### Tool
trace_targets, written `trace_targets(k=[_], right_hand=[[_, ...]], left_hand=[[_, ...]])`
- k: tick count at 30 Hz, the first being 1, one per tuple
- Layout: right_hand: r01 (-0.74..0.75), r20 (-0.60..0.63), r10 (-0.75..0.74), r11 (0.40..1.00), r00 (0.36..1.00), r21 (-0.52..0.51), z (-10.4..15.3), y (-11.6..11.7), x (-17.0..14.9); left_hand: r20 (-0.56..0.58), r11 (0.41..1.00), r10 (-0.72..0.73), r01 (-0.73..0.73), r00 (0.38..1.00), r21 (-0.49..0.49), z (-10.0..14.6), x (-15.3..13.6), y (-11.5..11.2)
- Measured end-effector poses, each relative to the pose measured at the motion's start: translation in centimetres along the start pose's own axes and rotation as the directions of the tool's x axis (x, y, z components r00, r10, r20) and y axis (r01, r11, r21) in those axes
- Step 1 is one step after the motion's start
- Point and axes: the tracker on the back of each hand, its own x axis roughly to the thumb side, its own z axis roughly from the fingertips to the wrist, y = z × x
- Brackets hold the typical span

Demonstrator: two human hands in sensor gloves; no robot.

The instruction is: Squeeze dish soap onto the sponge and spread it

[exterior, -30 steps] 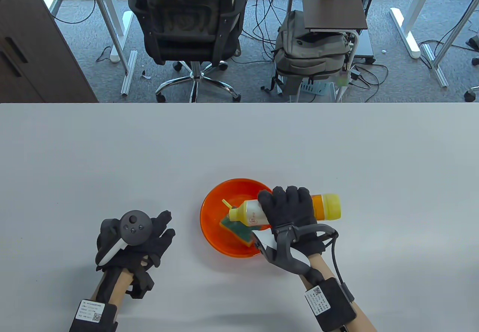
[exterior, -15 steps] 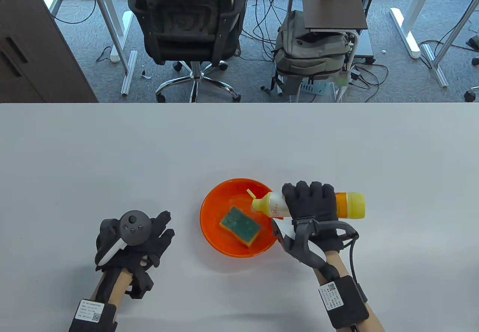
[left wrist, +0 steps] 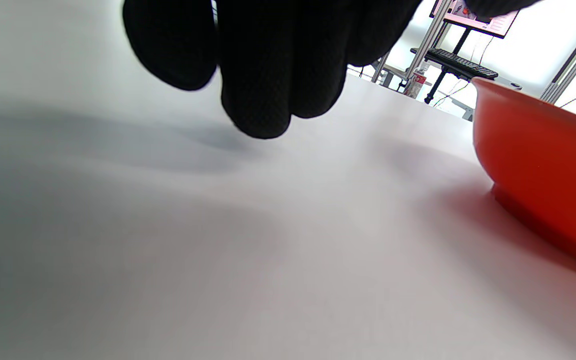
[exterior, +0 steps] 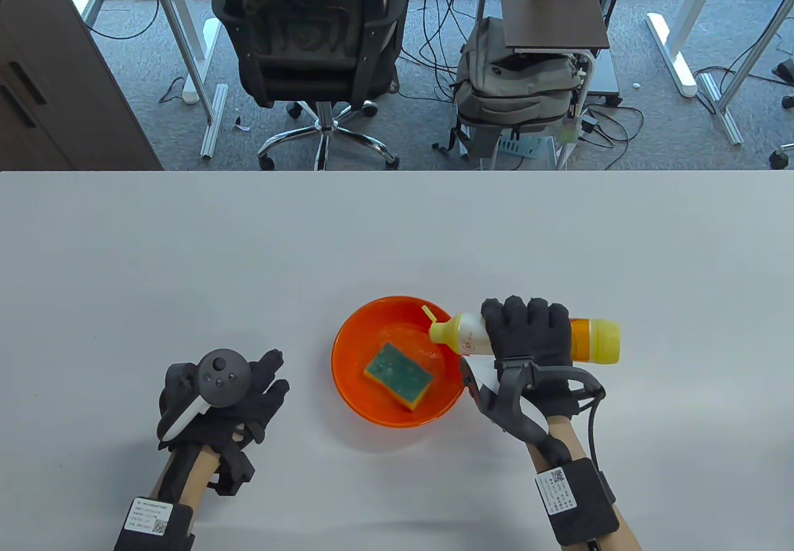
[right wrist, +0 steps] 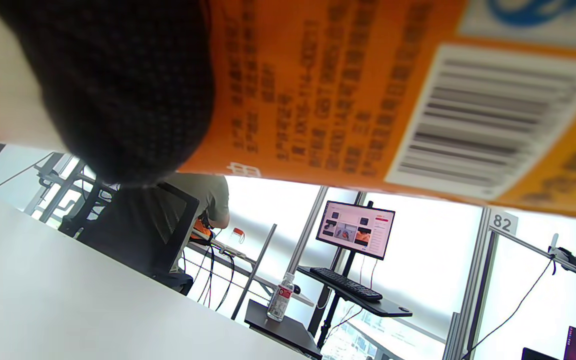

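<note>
Two hands share this job, and only one of them is busy. Our right hand (exterior: 527, 334) wraps around the middle of the soap bottle (exterior: 527, 337), fingers curled over the top of it, and holds it lying nearly flat above the table (exterior: 186, 253), just at the right edge of the orange bowl (exterior: 347, 377). The bottle's long axis runs left to right: its yellow nozzle end (exterior: 443, 329) points left and reaches just over the bowl's right rim, while the base sticks out to the right past our knuckles. In the right wrist view the orange label (right wrist: 368, 90) fills the frame, with a gloved finger (right wrist: 118, 85) pressed against it.

The sponge (exterior: 397, 375) lies green side up in the bowl, with its long side running diagonally, toward the near-right. It sits left of and nearer to us than the nozzle, so the tip is not above it at present.

Our left hand (exterior: 217, 396) rests palm down on the table well to the left of the bowl, fingers loosely spread and holding nothing; its wrist view shows the fingertips (left wrist: 258, 100) hovering just off the surface, with the bowl's wall to the right.

We judge the spreading falls to whichever hand is free; the left is empty, and the sponge lies to its right, across the bowl's near rim.
</note>
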Motion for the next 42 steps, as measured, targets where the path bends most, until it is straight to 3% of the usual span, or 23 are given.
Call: trace_targets(k=[12,27,35,42], right_hand=[[0.059,0.089,-0.059,0.998,0.994,-0.002,0.4,-0.8,3.8],[0.183,0.213,-0.167,0.982,0.963,-0.056,1.6,-3.7,7.9],[0.182,0.216,-0.167,0.982,0.962,-0.049,1.6,-3.5,7.8],[0.140,0.163,-0.138,0.990,0.977,-0.002,1.2,-1.6,6.2]], left_hand=[[0.000,1.000,0.006,-0.006,1.000,0.008,0.0,-0.2,0.1],[0.005,1.000,0.005,-0.005,1.000,0.007,0.0,-0.1,0.0],[0.000,1.000,0.006,-0.006,1.000,0.004,0.1,-0.1,0.0],[0.000,1.000,0.006,-0.006,1.000,0.005,0.1,0.0,0.1]])
